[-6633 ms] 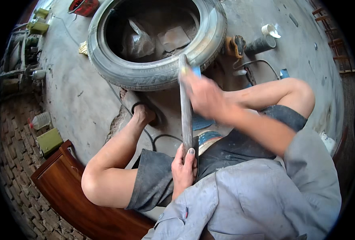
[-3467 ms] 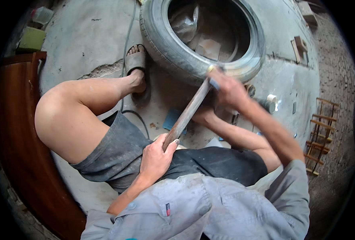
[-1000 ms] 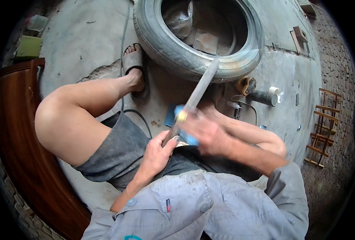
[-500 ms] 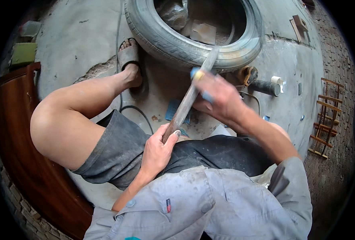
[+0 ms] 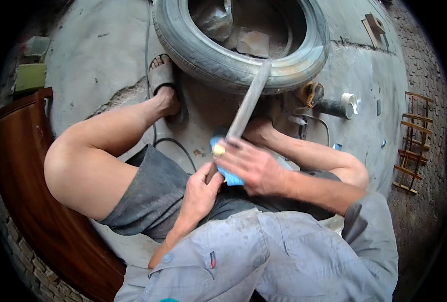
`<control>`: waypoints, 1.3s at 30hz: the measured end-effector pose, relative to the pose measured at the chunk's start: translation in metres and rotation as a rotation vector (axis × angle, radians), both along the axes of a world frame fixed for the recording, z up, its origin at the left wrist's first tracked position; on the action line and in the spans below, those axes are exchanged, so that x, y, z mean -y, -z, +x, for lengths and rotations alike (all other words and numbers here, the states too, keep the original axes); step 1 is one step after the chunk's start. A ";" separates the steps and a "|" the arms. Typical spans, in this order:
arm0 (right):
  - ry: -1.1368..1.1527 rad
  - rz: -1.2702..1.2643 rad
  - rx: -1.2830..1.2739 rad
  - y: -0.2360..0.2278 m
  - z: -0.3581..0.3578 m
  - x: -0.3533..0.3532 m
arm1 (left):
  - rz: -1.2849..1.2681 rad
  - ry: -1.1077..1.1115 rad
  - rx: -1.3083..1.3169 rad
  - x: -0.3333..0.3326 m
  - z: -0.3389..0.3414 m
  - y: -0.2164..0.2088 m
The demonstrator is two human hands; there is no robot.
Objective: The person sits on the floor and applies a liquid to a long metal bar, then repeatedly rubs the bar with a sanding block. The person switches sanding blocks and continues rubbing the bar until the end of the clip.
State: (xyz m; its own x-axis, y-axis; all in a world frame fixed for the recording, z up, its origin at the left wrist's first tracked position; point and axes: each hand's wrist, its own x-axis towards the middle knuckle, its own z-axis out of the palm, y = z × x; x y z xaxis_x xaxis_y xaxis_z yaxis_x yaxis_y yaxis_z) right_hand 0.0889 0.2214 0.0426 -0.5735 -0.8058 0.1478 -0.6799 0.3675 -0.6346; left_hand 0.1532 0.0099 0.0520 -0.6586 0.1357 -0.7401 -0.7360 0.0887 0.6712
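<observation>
A long narrow wooden bar (image 5: 248,108) slants from my lap up to the tyre (image 5: 203,59), its far end on the tyre's near sidewall. My left hand (image 5: 199,194) is closed round the bar's near end, thumb on top. Just beyond it, my right hand (image 5: 256,168), slightly blurred, wraps over the bar. A blue sheet that looks like sandpaper (image 5: 235,179) is pressed under its fingers, against the wood. Something yellow, perhaps tape (image 5: 218,150), shows on a finger of that hand.
A dark reddish-brown wooden panel (image 5: 37,201) lies along my left side. A power tool (image 5: 329,106) and a tape roll (image 5: 349,99) sit right of the tyre. Wooden frames (image 5: 415,143) lie at far right. A cable (image 5: 150,100) runs beside my left foot.
My right hand has slid down the bar from near the tyre to close by my left hand, carrying the blue sheet. My left hand keeps its hold.
</observation>
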 end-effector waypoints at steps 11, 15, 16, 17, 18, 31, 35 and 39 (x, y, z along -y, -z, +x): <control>0.101 0.008 0.005 0.005 0.020 0.002 | 0.235 -0.079 0.246 0.003 -0.005 -0.008; 0.316 0.135 -0.147 0.031 -0.069 -0.038 | 0.348 -0.137 0.279 0.004 -0.007 -0.011; 0.331 0.123 -0.170 0.030 -0.061 -0.038 | 0.373 -0.146 0.290 0.004 -0.008 -0.011; 0.339 0.106 -0.196 0.031 -0.048 -0.033 | 0.394 -0.161 0.296 0.004 -0.010 -0.011; 0.246 0.093 -0.189 0.028 -0.021 -0.019 | 0.381 -0.153 0.307 0.004 -0.012 -0.011; 0.160 -0.033 0.004 0.010 0.027 0.004 | 0.428 -0.207 0.358 0.007 -0.004 -0.005; 0.439 0.024 -0.135 0.042 -0.057 -0.028 | 0.420 -0.164 0.327 0.004 -0.011 -0.010; 0.394 -0.068 0.000 0.019 0.015 0.004 | 0.461 -0.216 0.406 0.006 -0.009 -0.007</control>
